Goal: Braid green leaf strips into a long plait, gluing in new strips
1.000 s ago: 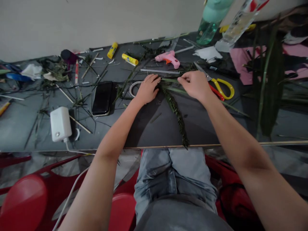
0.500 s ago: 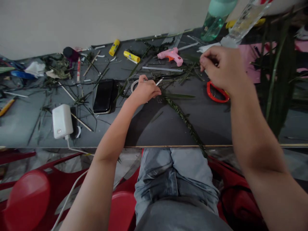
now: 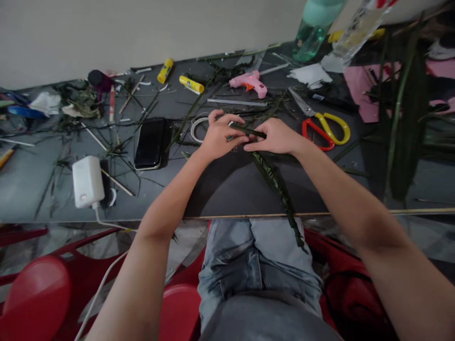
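A braided strand of dark green leaf [image 3: 275, 182] runs from between my hands across the table, and its tail hangs over the front edge above my lap. My left hand [image 3: 222, 135] is closed around the strand's upper end. Beside it, my right hand [image 3: 276, 136] pinches the green strands from the other side, fingertips almost touching the left hand's. A flat leaf strip [image 3: 249, 130] spans the gap between both hands. Exactly where the strands cross is hidden by the fingers. Just left of my left hand lies a white tape roll [image 3: 196, 130], partly covered.
Scissors with red and yellow handles [image 3: 325, 128] lie right of my right hand. Behind are a pink glue gun [image 3: 249, 83] and yellow glue sticks [image 3: 191, 84]. A phone [image 3: 151, 143] and white power bank [image 3: 88, 181] lie left. Long leaves [image 3: 408, 137] stand at right.
My right hand has come left and down from above the scissors to the braid beside my left hand. The scissors are uncovered, and the braid's tail shows further over the table edge.
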A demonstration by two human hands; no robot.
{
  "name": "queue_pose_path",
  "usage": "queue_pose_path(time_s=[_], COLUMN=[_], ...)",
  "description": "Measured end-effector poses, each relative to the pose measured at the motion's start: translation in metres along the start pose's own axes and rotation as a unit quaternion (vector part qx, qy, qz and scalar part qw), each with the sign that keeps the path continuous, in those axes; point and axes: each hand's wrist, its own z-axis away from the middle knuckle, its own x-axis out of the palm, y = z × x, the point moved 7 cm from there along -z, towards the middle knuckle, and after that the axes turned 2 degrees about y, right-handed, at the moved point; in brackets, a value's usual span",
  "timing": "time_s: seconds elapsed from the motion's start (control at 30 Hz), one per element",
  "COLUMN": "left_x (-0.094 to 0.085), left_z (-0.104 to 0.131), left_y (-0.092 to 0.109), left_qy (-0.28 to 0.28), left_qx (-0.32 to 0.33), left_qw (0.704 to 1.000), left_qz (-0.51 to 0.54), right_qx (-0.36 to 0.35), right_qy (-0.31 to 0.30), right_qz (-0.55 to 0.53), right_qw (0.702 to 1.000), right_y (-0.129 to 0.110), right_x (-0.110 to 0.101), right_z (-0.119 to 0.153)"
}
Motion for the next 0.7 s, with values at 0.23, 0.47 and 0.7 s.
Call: queue_pose_path(time_s=[0.23, 0.47, 0.7], left_x=[-0.033, 0.018, 0.054], left_z=[0.041, 0.020, 0.016], left_y=[0.028, 0.008, -0.011], left_qy=[0.314, 0.128, 0.050], left_qx=[0.017, -0.098, -0.218], left_qw=[0.946, 0.970, 0.867], left_qz=[-0.075, 0.181, 0.446], right_qx=[0.054, 0.065, 0.006], right_qy=[0.045, 0.066, 0.047], right_qz=[-0.231, -0.289, -0.129], right_qw=[0.970, 0.953, 0.991], right_y=[0.024, 0.037, 0.030], right_x=[-0.001, -0.004, -0.001], right_z=[0.003, 0.005, 0.006])
